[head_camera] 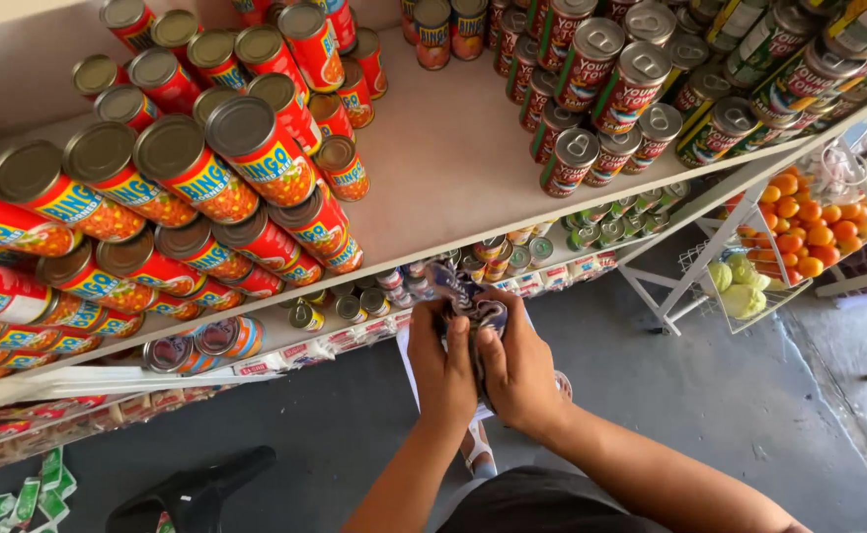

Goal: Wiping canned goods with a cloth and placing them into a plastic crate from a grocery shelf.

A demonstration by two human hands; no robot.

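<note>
Where the white shelf [453, 168] slants across from near left to far right, stacked with cans in two groups. At left, red cans [226, 158] with grey lids, piled in rows and lying on their sides, tops toward the camera. At far right, a second stack of cans [611, 89] with pull-tab lids and red and green labels. Between the two stacks, a bare white stretch of shelf. On a lower shelf [354, 331] beneath, smaller cans [512, 252] in a row, with a strip of price tags along the edge. Below all that, a dark grey concrete floor [710, 395]. At right, a white wire rack [695, 276] holding clear bins: oranges [804, 222] in one, green fruit [740, 286] in another just left of it. At near left, green sachets [29, 498] on the floor beside a black shoe [192, 494].

In the middle, close to the lower shelf edge, left hand [443, 370] and right hand [517, 370] side by side, both closed on a crumpled patterned cloth [463, 296], fingers curled and pressed into its folds, cloth bunched above the knuckles.
</note>
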